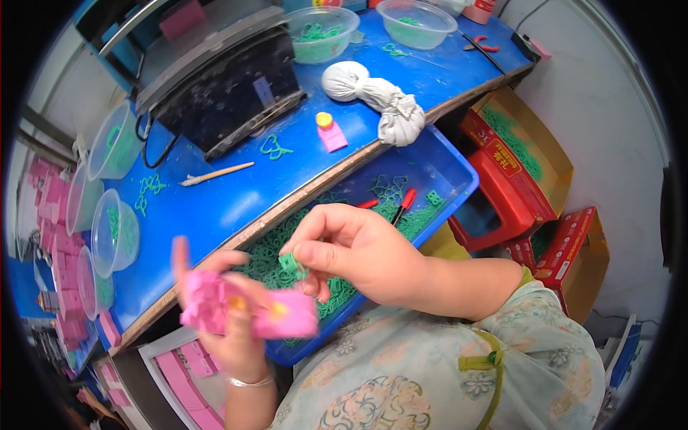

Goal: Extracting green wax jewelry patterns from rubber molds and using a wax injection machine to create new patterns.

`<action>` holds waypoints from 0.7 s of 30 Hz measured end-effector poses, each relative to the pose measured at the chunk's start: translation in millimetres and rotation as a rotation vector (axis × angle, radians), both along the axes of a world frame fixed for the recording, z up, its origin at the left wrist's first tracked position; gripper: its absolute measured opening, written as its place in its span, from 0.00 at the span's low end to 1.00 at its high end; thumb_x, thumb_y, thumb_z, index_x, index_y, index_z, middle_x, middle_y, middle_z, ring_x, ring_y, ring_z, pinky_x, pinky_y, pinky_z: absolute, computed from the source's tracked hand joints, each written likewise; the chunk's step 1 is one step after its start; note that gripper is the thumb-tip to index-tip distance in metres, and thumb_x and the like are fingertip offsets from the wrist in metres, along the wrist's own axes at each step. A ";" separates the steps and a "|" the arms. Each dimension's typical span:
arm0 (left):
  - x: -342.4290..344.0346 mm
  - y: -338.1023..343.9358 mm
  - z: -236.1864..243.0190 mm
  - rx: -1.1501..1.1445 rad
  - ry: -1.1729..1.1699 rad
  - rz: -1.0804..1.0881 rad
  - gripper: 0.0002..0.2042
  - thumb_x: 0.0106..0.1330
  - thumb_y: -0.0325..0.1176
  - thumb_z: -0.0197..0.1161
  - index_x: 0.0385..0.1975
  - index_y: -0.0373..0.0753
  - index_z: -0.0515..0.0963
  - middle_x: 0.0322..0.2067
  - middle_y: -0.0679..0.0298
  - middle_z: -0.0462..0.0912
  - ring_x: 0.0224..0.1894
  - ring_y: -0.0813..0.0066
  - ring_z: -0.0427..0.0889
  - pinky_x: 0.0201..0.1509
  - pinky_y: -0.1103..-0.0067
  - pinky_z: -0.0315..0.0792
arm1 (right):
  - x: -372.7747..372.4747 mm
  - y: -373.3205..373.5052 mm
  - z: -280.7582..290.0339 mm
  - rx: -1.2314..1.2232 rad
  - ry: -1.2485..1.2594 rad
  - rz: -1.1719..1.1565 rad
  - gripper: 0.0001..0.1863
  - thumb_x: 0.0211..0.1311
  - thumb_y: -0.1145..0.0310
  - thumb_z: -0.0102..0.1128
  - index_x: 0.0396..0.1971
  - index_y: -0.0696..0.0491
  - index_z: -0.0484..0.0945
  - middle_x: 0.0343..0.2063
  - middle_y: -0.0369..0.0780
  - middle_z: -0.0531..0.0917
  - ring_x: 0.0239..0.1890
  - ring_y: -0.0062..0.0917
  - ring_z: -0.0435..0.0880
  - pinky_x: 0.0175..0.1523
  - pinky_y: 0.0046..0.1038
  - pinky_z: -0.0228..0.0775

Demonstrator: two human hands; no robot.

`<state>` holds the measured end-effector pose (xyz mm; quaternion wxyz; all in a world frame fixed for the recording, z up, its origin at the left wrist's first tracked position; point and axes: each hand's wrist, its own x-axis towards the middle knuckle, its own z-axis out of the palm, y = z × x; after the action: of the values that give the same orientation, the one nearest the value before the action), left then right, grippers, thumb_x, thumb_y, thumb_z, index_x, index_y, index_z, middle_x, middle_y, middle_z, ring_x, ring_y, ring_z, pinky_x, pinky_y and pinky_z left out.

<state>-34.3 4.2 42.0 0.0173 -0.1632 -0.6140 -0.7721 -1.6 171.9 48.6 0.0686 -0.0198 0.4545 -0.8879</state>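
Pink block (292, 315) is clamped in left grip (233, 342), motion-blurred; green piece (289, 265) is pinched in right grip (364, 249), above blue tray (448, 166) by the front edge of the surface (215, 204). Light pressure should be used, since deformation seems likely; block should be kept steady.

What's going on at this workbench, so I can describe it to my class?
A person is working over a blue tray with many small green bits in it. The left hand holds a pink piece with yellow on it, too blurred to make out well. The right hand pinches a small green piece between its fingers, close by. On the blue table beyond lie a brush and a white cloth bundle.
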 end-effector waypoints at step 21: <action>15.7 10.2 2.2 -0.002 -0.307 -0.148 0.05 0.56 0.21 0.58 0.31 0.32 0.77 0.44 0.55 0.69 0.44 0.73 0.72 0.45 0.79 0.70 | 17.8 -8.2 -10.0 0.245 0.073 0.065 0.25 0.63 0.78 0.42 0.60 0.60 0.51 0.40 0.43 0.77 0.44 0.22 0.75 0.50 0.26 0.68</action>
<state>-18.6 14.3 44.2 -0.1336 -0.0883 -0.5966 -0.7864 16.2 163.6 38.6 0.0827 -0.0585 0.5609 -0.8216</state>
